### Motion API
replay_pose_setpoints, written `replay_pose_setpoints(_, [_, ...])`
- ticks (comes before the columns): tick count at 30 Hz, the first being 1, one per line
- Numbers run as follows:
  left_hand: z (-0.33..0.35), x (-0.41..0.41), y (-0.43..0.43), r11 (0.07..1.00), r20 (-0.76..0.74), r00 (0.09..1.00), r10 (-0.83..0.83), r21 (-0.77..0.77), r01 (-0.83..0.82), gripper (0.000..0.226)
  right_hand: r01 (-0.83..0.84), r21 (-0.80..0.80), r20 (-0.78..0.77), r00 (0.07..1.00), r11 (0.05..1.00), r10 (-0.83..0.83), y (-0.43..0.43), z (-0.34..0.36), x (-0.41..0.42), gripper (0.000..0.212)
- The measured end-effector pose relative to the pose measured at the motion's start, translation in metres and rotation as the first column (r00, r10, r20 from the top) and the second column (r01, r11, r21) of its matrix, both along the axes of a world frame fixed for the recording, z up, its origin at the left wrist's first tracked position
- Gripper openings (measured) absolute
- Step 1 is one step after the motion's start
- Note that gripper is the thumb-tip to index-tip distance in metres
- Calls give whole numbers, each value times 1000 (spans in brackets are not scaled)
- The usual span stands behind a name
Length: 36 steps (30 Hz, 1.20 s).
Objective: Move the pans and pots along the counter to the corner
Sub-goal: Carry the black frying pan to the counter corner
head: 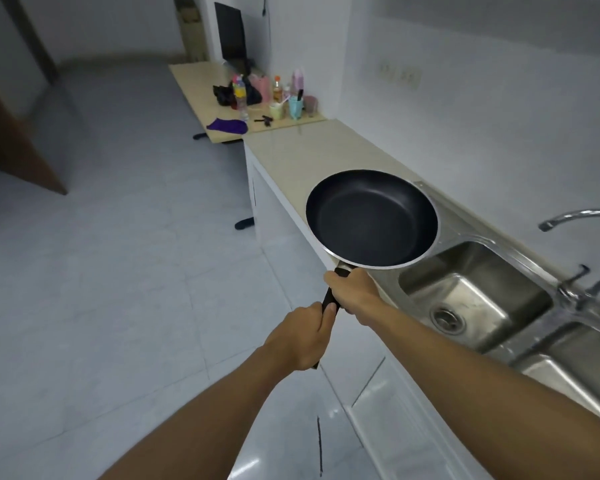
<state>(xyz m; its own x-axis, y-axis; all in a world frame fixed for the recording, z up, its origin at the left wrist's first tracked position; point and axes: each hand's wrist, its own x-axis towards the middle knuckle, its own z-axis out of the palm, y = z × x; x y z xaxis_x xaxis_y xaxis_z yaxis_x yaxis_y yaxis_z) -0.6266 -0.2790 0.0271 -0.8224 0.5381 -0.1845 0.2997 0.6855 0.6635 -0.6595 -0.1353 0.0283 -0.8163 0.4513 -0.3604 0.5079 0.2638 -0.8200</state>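
While both hands grip its handle (329,301), the frying pan (371,218) is just beside the sink (471,292).
The left hand (305,336) curls round the handle's end, the right hand (352,292) nearer the bowl; it partly overhangs the counter (309,154) edge, so a slackened grip could drop it floorward.

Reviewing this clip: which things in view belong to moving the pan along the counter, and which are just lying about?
In the job:
pan, gripped by its handle in the left hand and right hand
counter

Lying about:
sink
tap
table with bottles, cups and a purple cloth
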Motion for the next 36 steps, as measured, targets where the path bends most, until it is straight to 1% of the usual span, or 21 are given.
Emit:
replay_pose_setpoints(5, [-4, -71, 1, 1000, 27, 999, 16, 16, -17, 49, -35, 4, 21, 999, 999, 35, -1, -5, -73, 20])
replay_pose_setpoints(8, [-8, -125, -3, 1000, 38, 999, 9, 17, -10, 49, -25, 15, 22, 999, 1000, 25, -3, -8, -125, 20])
replay_pose_setpoints(12, [-5, -197, -12, 999, 31, 999, -34, -3, 34, 49, -1, -16, 32, 999, 1000, 1, -10, -7, -191, 22])
replay_pose_setpoints(15, [-4, -248, -17, 997, 9, 998, -69, -21, 69, 49, 36, -37, 31, 999, 999, -35, -15, -5, -238, 19])
replay_pose_setpoints(22, [-9, -346, -19, 992, -5, 993, -115, -59, 114, 48, 62, -40, 45, 997, 997, -60, -15, -8, -330, 21])
replay_pose_setpoints(27, [-15, -425, -10, 988, -10, 993, -120, -100, 118, 47, 25, -4, 75, 997, 1000, -24, -5, -15, -406, 25])
replay_pose_setpoints(30, [-16, -476, 0, 987, 3, 994, -108, -123, 108, 48, -7, -10, 71, 997, 1000, 8, 5, -20, -458, 24])
replay_pose_setpoints(33, [-14, -524, 10, 987, 21, 993, -112, -114, 114, 48, -27, -13, 76, 997, 1000, 28, 17, -23, -507, 24])
replay_pose_setpoints(36, [-12, -569, 19, 985, 6, 994, -110, -133, 110, 46, -38, -33, 86, 995, 999, 41, 27, -26, -553, 23])
